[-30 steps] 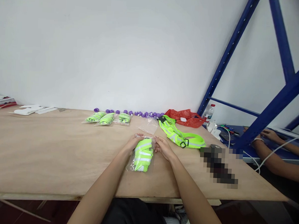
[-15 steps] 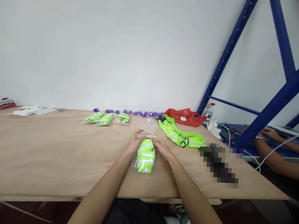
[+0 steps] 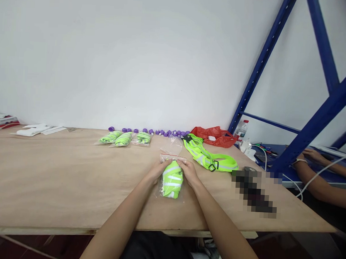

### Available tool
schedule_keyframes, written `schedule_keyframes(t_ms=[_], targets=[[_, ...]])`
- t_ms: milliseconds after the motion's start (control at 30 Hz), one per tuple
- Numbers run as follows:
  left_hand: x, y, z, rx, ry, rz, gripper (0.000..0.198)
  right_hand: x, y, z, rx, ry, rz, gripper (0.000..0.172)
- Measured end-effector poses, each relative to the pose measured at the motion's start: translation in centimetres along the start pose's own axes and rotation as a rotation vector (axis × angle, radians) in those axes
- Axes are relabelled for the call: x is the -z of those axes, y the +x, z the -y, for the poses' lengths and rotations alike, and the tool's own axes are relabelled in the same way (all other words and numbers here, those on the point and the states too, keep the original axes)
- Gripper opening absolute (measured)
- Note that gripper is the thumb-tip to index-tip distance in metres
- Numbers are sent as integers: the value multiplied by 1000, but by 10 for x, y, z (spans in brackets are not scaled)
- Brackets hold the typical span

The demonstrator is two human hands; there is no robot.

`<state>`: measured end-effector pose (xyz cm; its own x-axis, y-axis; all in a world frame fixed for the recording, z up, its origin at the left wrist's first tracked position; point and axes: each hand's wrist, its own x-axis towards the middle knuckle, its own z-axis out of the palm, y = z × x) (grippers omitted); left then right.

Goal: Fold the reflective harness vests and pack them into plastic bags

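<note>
A clear zip bag (image 3: 172,179) with a folded fluorescent yellow-green reflective strap inside is between my hands near the table's front. My left hand (image 3: 157,171) grips its upper left side, thumb on top. On the upper right side, my right hand (image 3: 188,171) pinches the plastic. The bag's zip edge, with a red line, points away from me above my thumbs. Beyond it lies a flat clear bag (image 3: 172,145). An unbagged yellow-green reflective strap (image 3: 200,157) with black buckles rests to the right.
Three filled bags (image 3: 123,139) lie at the back, before a row of purple rolls (image 3: 164,133). A red plastic bag (image 3: 214,136) and a bottle (image 3: 241,130) stand back right. White pieces (image 3: 39,129) lie left. Beyond a blue frame (image 3: 316,110) are another person's arms (image 3: 318,175).
My hands have slid down from the bag's top edge to its sides. The bag has shifted slightly right, and its zip edge now shows more fully.
</note>
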<state>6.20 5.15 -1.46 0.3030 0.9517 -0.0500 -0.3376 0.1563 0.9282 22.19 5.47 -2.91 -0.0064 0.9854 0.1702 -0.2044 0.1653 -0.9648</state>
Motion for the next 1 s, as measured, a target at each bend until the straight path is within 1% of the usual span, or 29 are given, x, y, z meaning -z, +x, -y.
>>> schedule_keyframes(t_ms=[167, 300, 400, 533, 633, 700, 767, 833, 900, 1000], targets=[[1, 0, 0, 59, 37, -12, 50, 0, 2, -3, 25, -20, -31, 42], [0, -1, 1, 38, 31, 8, 49, 2, 2, -3, 59, -82, -71, 41], [-4, -2, 2, 54, -17, 57, 46, 4, 3, -5, 93, -147, -133, 43], [-9, -4, 3, 86, -96, 169, 42, 5, 4, -6, 151, -223, -221, 43], [-11, -7, 1, 143, -131, 230, 44, 7, 5, -5, 204, -269, -280, 40], [-11, -9, 0, 211, -131, 258, 48, 8, 6, -5, 240, -287, -328, 37], [-11, -10, 0, 284, -110, 274, 51, 10, 6, -4, 272, -295, -385, 35], [-11, -10, 1, 328, -91, 273, 51, 12, 6, -4, 296, -292, -436, 34], [-10, -10, 2, 325, -83, 271, 52, 13, 7, -5, 309, -280, -461, 33], [-8, -7, 6, 272, -70, 261, 57, 13, 9, -6, 298, -245, -444, 33]])
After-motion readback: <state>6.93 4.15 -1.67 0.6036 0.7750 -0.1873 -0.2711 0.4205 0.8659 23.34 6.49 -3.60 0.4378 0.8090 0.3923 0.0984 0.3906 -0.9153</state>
